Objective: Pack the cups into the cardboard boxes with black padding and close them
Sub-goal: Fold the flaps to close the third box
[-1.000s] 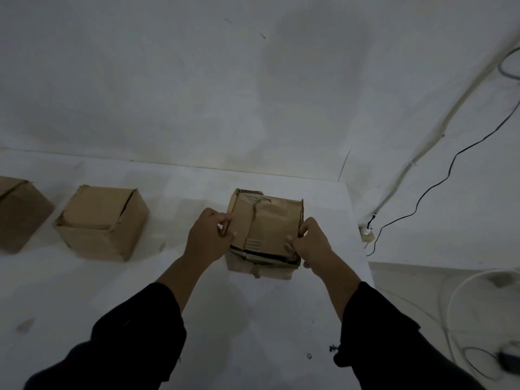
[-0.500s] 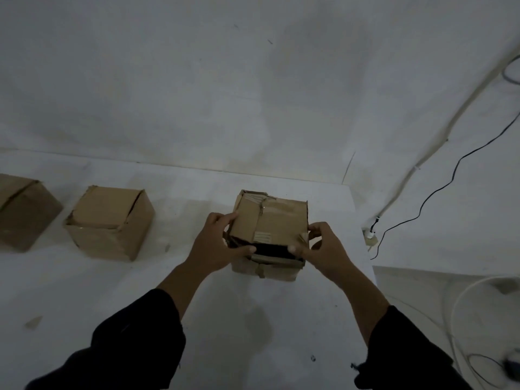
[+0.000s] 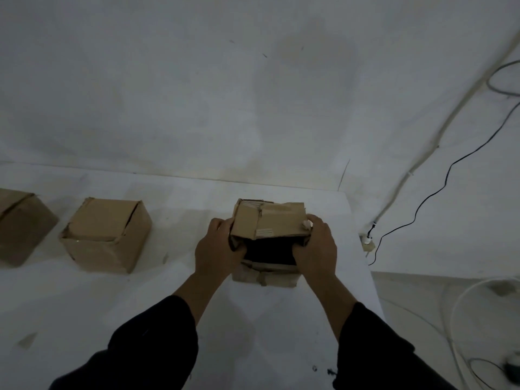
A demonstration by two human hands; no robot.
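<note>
A worn cardboard box (image 3: 274, 220) stands on the white table near its right edge. Its top flaps are raised at the near side, and black padding (image 3: 268, 250) shows in the gap. My left hand (image 3: 218, 249) grips the box's left side, thumb tucked into the opening. My right hand (image 3: 316, 246) holds the right side, fingers over the flap edge. No cup is visible; the inside is hidden. Two more cardboard boxes sit to the left: one with closed flaps (image 3: 105, 235) and one cut off by the frame edge (image 3: 21, 223).
The white table (image 3: 140, 305) ends just right of the held box. Beyond it, a wall socket (image 3: 367, 243) with a black cable (image 3: 450, 175) sits by the floor. White cables lie on the floor at the right. A small scrap (image 3: 26, 340) lies on the table at the left.
Both hands have slid from the box's top flaps to its sides. The near edge of the flaps has lifted, so the dark gap with black padding is wider now.
</note>
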